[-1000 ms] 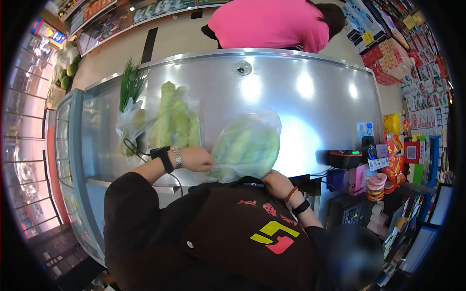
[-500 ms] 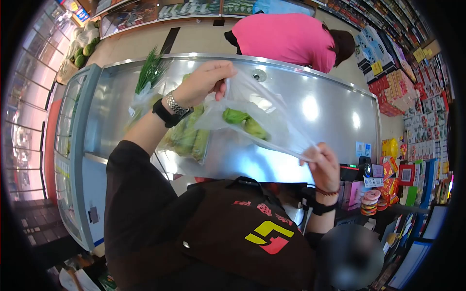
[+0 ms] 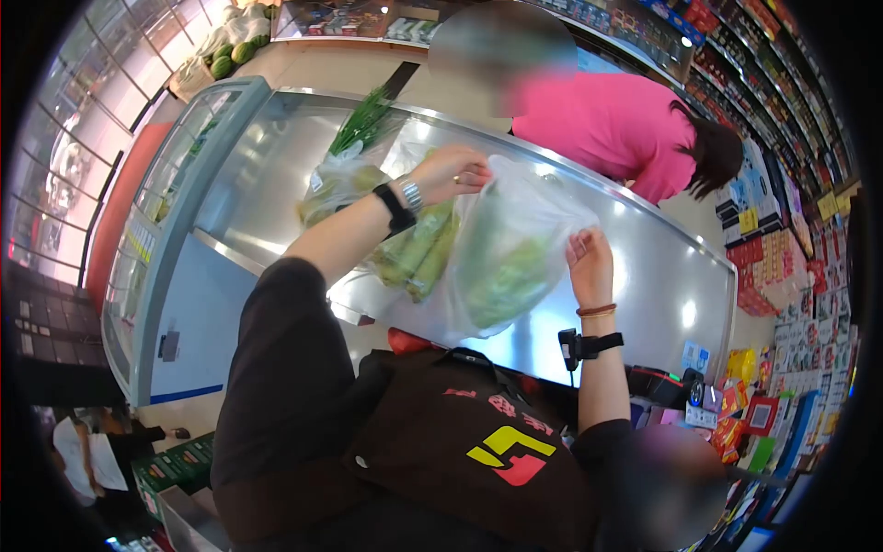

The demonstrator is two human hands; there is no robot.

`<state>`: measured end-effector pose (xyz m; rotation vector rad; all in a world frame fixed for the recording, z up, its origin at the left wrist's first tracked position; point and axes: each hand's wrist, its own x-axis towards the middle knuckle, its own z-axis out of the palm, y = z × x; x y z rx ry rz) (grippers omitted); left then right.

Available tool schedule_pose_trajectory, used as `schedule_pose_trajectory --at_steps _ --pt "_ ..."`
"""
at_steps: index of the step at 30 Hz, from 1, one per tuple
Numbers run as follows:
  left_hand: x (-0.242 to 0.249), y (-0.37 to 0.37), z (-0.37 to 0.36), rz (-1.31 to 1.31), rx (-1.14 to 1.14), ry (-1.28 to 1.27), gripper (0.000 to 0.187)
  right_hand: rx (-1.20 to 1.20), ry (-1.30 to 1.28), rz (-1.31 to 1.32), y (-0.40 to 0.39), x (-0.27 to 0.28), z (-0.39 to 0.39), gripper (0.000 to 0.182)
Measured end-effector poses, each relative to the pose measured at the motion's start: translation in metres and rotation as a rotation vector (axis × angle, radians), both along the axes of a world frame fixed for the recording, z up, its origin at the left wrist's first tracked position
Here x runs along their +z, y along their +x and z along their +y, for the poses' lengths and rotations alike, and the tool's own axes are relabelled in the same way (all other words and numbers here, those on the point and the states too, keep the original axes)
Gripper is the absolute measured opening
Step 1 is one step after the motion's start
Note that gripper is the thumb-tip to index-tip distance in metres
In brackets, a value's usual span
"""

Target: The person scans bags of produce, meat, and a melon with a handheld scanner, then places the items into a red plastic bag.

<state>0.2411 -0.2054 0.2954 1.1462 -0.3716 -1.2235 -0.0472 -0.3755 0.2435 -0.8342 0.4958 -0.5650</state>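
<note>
Left hand (image 3: 452, 172): raised over the surface, fingers pinched on the top edge of the plastic bag; its grip is clenched on the film.
Right hand (image 3: 589, 260): lifted at the bag's right side, fingers curled on the plastic; its grip is grasping the bag too.
Plastic bag (image 3: 509, 248): thin and see-through, held up between both hands above the surface, with pale green vegetables showing through its lower part.
Second bag (image 3: 418, 250): holds long green cobs, lies on the surface just behind and left of the held bag, partly hidden by the left forearm.
Green onions (image 3: 361, 124): bunch lying further back on the surface, in a bag.
Surface (image 3: 276, 175): curved shiny metal counter.
Other person (image 3: 616, 129): pink top, bent over at the far side.
</note>
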Motion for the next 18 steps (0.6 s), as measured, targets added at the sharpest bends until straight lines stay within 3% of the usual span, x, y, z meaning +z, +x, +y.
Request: schedule_pose_trajectory --at_steps 2,4,5,7,9,11,14,18 --pt "0.000 0.013 0.038 -0.235 0.081 0.027 0.016 -0.126 -0.424 0.411 0.004 -0.040 0.001 0.031" --pt "-0.012 0.028 0.083 -0.662 0.125 0.150 0.018 -0.021 -1.039 0.621 -0.007 -0.089 -0.002 0.054" --pt "-0.025 0.038 0.107 -0.933 0.129 0.231 0.020 0.028 -0.952 0.593 -0.007 -0.099 0.002 0.062" --pt "-0.049 0.037 0.158 -1.210 0.132 0.334 0.035 0.120 -0.769 0.538 -0.002 -0.113 0.017 0.078" --pt "-0.084 0.030 0.200 -1.491 0.053 0.356 0.052 0.149 -0.920 0.575 0.009 -0.117 0.030 0.087" --pt "-0.087 -0.008 0.220 -1.524 0.021 0.456 0.069 0.115 -1.008 0.558 0.026 -0.120 0.041 0.093" --pt "-0.084 -0.051 0.220 -1.504 -0.022 0.468 0.073 0.170 -1.038 0.583 0.042 -0.122 0.049 0.094" --pt "-0.083 -0.066 0.201 -1.570 0.041 0.753 0.072 0.185 -1.179 0.637 0.073 -0.133 0.064 0.096"
